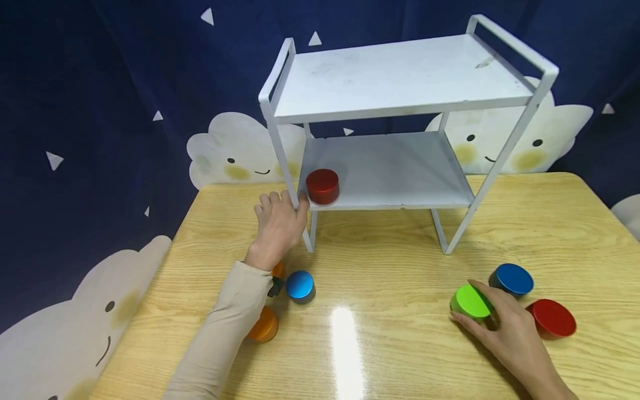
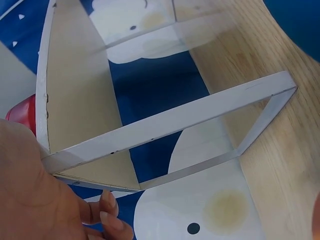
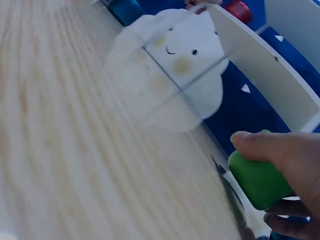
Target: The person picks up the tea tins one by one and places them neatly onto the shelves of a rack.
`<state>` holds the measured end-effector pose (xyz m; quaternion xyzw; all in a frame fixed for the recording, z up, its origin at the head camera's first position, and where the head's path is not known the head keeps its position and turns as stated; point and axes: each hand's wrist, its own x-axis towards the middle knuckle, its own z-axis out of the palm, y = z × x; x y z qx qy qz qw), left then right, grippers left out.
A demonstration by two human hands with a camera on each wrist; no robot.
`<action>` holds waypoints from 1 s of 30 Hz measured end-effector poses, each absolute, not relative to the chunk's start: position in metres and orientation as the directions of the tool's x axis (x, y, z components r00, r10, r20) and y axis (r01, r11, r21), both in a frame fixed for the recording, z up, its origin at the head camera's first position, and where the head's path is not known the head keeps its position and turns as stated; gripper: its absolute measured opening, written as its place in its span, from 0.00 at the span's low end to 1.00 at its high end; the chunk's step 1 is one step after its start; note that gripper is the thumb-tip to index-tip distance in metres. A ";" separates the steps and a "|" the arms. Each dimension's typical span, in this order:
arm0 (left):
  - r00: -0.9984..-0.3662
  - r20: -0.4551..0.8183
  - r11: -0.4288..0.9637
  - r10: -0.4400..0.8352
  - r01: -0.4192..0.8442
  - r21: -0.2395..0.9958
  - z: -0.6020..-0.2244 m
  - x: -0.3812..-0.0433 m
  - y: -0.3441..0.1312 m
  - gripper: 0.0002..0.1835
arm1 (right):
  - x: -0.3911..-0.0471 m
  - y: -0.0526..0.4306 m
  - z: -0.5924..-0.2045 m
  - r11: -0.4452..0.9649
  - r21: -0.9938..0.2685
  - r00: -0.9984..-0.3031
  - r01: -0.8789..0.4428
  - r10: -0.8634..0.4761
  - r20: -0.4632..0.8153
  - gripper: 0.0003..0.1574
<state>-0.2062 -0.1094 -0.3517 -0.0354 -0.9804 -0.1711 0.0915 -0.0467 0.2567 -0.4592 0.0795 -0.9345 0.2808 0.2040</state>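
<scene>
Currently, head view, white shelf (image 1: 400, 78): its left post (image 1: 280, 153) is gripped by the left hand (image 1: 279, 223).
Head view, green cylinder (image 1: 471, 301): pinched by the right hand (image 1: 512, 328) near the blue cylinder (image 1: 515, 279).
Left wrist, red cylinder (image 2: 23, 115): partly hidden.
Right wrist, worktop (image 3: 90, 140): green cylinder's contact cannot be told.

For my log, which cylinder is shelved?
The red cylinder at the left end of the lower shelf, the only one there; not the red one by the right hand.
</scene>
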 end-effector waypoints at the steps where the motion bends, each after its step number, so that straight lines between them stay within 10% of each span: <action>1: -0.981 0.189 0.938 0.037 0.099 0.331 -0.351 -0.206 -0.110 0.26 | -0.048 0.255 -0.459 0.830 -0.487 -0.903 -0.272 -0.045 0.428 0.46; 30: -0.982 0.185 0.934 0.030 0.094 0.346 -0.351 -0.204 -0.108 0.27 | -0.069 0.218 -0.445 0.789 -0.448 -0.857 -0.420 -0.183 0.481 0.44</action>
